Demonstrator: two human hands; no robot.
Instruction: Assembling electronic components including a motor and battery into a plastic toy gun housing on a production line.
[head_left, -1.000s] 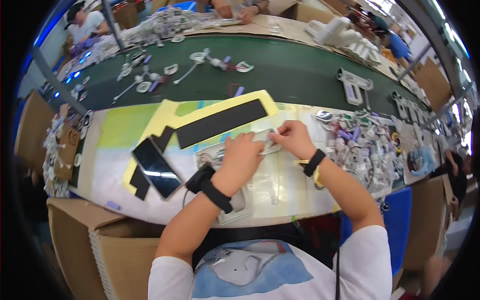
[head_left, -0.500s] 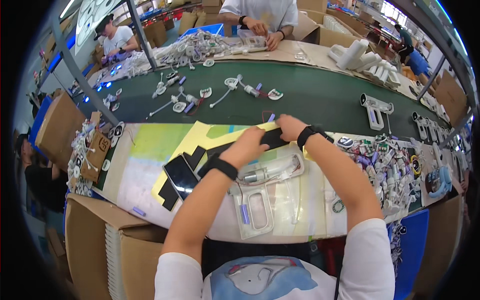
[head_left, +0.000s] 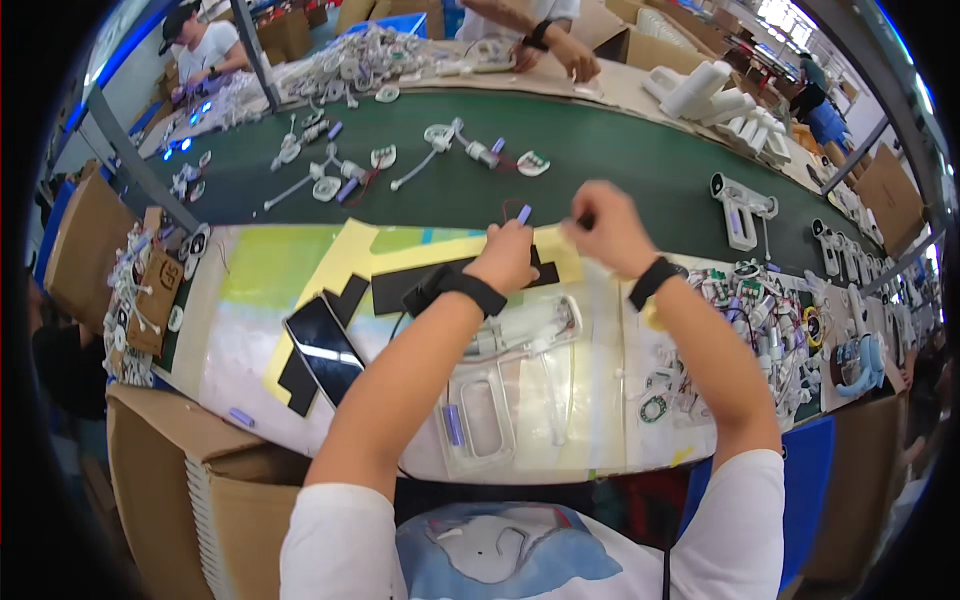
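My left hand [head_left: 508,258] is closed, with its fingertips down on a yellow backing sheet [head_left: 345,248] beside black foam strips [head_left: 425,284]. Off to its right, my right hand [head_left: 613,230] is raised with its fingers pinched round a small black foam piece [head_left: 587,220]. A purple battery cell [head_left: 524,213] lies just beyond my left fingertips. Below my hands rests an open white handle-shaped housing [head_left: 480,420], with a motor and wires partly hidden by my left wrist and another purple cell [head_left: 453,425] inside. A dark phone [head_left: 325,345] lies on the sheet's left part.
A green conveyor belt [head_left: 420,125] beyond the table carries wired parts and white housings [head_left: 742,212]. Wired circuit boards and cells [head_left: 760,320] are heaped on the right. Cardboard boxes [head_left: 160,420] stand lower left. A co-worker's hand [head_left: 577,58] is across the belt.
My right hand has come off the black strip and moved up and right with a small black piece. My left hand stays on the sheet. The whole view has shifted slightly.
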